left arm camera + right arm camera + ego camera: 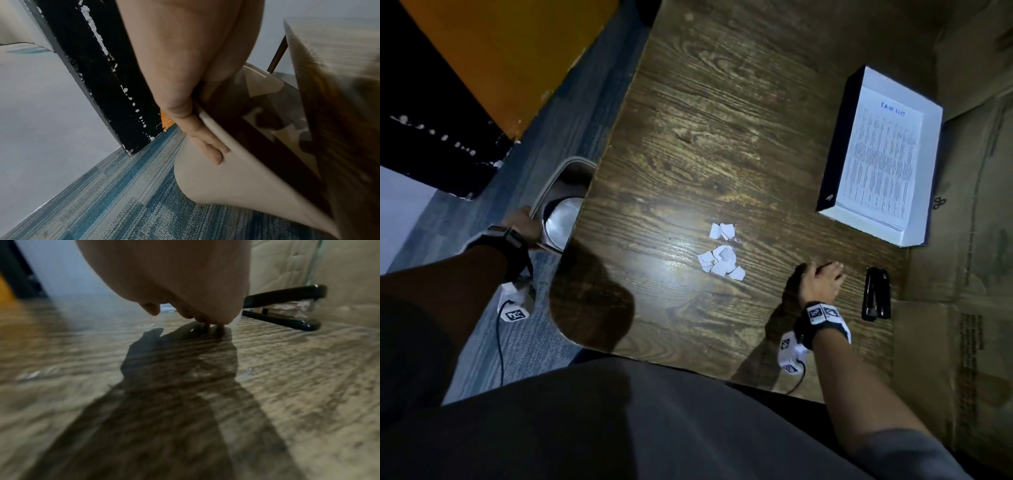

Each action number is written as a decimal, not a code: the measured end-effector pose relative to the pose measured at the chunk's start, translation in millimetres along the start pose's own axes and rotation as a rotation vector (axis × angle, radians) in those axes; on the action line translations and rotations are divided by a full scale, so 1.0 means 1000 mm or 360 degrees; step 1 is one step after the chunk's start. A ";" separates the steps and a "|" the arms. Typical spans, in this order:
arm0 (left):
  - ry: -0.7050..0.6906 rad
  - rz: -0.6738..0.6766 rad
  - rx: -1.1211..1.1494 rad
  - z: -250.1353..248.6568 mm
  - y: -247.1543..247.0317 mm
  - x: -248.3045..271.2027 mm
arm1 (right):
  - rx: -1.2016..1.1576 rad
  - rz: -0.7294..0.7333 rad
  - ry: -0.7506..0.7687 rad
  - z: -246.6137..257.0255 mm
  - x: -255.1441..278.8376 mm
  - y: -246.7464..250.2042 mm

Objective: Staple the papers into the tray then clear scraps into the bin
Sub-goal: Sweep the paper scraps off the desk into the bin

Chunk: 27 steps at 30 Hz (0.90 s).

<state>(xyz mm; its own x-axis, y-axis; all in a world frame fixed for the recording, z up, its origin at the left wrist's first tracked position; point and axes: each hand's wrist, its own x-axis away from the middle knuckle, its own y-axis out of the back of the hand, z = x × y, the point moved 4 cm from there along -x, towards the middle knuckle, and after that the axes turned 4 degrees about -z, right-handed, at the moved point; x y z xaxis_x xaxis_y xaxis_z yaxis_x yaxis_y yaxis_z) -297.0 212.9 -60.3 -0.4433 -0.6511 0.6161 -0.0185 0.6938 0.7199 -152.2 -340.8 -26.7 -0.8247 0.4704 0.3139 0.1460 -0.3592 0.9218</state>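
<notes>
Torn white paper scraps [720, 253] lie mid-tabletop, stapled papers already in the white tray [928, 171]. Left hand [525, 222] grips the smooth beige bin's rim [213, 129] at the wood-grain tabletop's [688, 137] edge, likely to catch them. Right hand [820, 282], loosely curled and holding nothing, rests fingertips down beside the black stapler [876, 293].

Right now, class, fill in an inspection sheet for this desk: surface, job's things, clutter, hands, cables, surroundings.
Surface: wooden table, glare patch near the middle.
Job's things: printed papers in the tray; stapler lying flat; bin at the table's left edge.
Clutter: paper scraps on the table.
Hands: left hand has a grip on the bin's rim; right hand rests beside the stapler.
Cables: wrist leads.
Surroundings: carpet, cardboard.
</notes>
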 end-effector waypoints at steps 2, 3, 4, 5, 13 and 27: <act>-0.0029 0.0013 0.0020 0.004 0.000 -0.003 | 0.0082 0.0062 0.0179 0.015 0.023 -0.011; -0.0027 0.0018 0.0034 0.007 -0.001 -0.005 | 0.0104 0.0107 0.0318 0.028 0.039 -0.020; -0.0028 0.0028 0.0035 0.007 -0.002 -0.004 | 0.0119 0.0167 0.0465 0.042 0.058 -0.031; -0.0032 0.0028 0.0032 0.006 -0.004 -0.003 | 0.0140 0.0230 0.0604 0.054 0.076 -0.040; -0.0033 0.0062 0.0052 0.019 -0.012 -0.013 | 0.0060 0.0258 0.1031 0.067 0.131 -0.054; -0.0070 0.0018 -0.0010 0.023 -0.014 -0.020 | 0.0023 0.0437 0.1043 0.107 0.191 -0.096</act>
<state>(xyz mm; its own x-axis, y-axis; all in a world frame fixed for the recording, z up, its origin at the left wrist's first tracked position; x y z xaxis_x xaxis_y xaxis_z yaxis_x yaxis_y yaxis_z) -309.0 223.1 -90.3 -0.4825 -0.6288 0.6098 -0.0076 0.6992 0.7149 -265.2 -130.0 -30.5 -0.9154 -0.2191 0.3378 0.3991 -0.3822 0.8334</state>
